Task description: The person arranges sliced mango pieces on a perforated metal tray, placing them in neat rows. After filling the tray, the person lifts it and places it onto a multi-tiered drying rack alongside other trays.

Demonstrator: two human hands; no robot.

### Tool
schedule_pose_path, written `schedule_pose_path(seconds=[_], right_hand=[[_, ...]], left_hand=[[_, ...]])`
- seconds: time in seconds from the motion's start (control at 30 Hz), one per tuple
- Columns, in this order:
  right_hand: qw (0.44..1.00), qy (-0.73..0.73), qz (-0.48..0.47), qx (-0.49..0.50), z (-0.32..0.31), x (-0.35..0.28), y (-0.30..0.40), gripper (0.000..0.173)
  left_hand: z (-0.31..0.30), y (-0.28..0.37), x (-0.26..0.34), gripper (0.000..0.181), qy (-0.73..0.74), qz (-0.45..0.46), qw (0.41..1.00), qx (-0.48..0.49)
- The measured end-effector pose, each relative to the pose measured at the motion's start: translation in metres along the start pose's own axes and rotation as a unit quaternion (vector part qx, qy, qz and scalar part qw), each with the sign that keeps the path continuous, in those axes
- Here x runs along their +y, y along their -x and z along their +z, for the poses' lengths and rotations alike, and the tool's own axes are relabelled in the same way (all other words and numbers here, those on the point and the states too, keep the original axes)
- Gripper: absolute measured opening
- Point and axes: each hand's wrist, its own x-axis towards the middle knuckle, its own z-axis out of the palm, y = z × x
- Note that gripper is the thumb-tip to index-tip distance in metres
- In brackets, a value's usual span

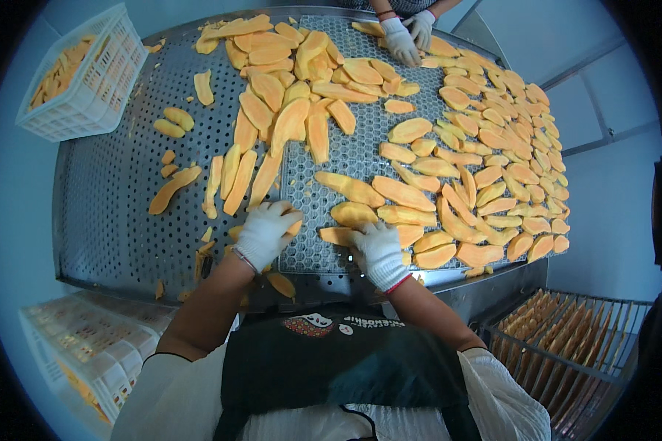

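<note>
Many peeled orange slices, probably sweet potato, lie on a perforated metal table and on mesh trays. My left hand, in a white knitted glove, has its fingers curled around a short slice near the tray's left edge. In a like glove, my right hand rests with its fingertips on the right end of a slice on the tray; whether it grips the slice is hidden. Above this slice lies a rounded yellow piece. A heap of slices spreads over the upper middle, and rows of slices cover the right side.
Across the table, a co-worker's gloved hands touch slices. A white plastic crate with pieces stands at the upper left; more white crates are at the lower left. A metal rack holding loaded trays stands at the lower right.
</note>
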Motion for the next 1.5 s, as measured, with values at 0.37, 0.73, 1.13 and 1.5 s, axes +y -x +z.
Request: schedule_pose_path(seconds=[0.37,0.73,1.13,1.5], right_hand=[[0.998,-0.035,0.0,0.046,0.007,0.0,0.003,0.032],[0.996,-0.074,0.006,0.047,0.004,-0.001,0.006,0.033],[0.989,-0.104,-0.009,0.109,0.008,0.002,0.009,0.037],[0.987,-0.105,-0.005,0.124,0.006,-0.002,0.007,0.037]], left_hand=[[0.035,-0.082,0.018,0.039,0.085,0.058,0.993,0.052],[-0.042,-0.174,-0.037,0.05,-0.166,-0.007,0.98,0.107],[-0.067,-0.199,-0.019,0.054,-0.216,0.106,0.968,-0.064],[-0.009,-0.182,0.001,0.064,-0.016,0.118,0.992,-0.031]])
